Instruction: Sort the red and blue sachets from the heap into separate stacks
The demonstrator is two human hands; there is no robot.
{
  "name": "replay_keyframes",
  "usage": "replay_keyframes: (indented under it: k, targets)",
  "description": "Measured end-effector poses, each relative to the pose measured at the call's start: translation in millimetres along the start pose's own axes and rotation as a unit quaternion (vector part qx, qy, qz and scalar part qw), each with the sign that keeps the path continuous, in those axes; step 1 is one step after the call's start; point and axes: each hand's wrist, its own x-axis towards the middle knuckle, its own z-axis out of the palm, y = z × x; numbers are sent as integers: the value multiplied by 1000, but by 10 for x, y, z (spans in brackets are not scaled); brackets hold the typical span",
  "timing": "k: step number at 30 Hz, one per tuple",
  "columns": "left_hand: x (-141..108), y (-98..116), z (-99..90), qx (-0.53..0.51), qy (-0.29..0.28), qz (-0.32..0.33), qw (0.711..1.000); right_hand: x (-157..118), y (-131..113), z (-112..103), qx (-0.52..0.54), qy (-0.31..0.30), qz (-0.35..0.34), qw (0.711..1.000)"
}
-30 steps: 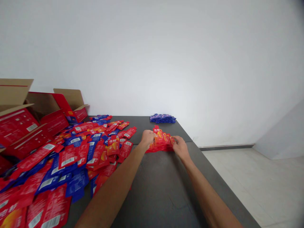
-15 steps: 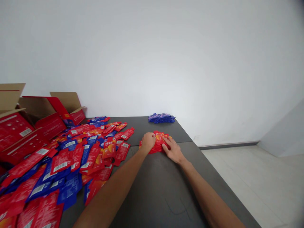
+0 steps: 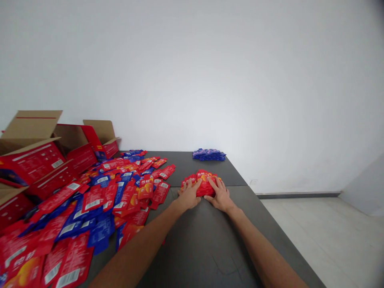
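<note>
A plain pale wall [image 3: 192, 88] rises behind a dark grey tabletop [image 3: 204, 244], which has a seam running across it and a pale floor [image 3: 306, 224] beyond its right edge. A layered bundle of red pouches [image 3: 205, 185] lies at that seam, straight ahead of the person and directly under the fingers. Its longer spread runs left to right, across the line of the forearms, while the uppermost pouch has its narrow end pointing away toward the wall. The left hand [image 3: 189, 196] covers the near left part of the bundle and the right hand [image 3: 221, 196] its near right end; both touch it, so neither is clearly nearer. Their fingers are spread rather than clenched, and whether they also pinch any pouch between them I cannot tell. Beyond the bundle, slightly to the right and apart from it, sits a stack of blue packets [image 3: 209, 155] near the far edge. To the left spreads a jumbled heap of red and blue packets [image 3: 93, 198], with open red cartons [image 3: 42, 162] showing brown inner flaps behind it. As for print, the bundle's top pouch bears white Chinese characters above orange-yellow fruit; the first seems to be 纯, the second is too small to be sure of. Many packets in the heap show white barcode patches, and a carton carries a barcode too, though its fine white lettering is illegible.
</note>
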Motion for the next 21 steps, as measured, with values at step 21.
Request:
replay_keyframes:
  k: [21]
  targets:
    - [251,-153,144,18,50,17,998,255,117,165,-20,-8,-8,1000]
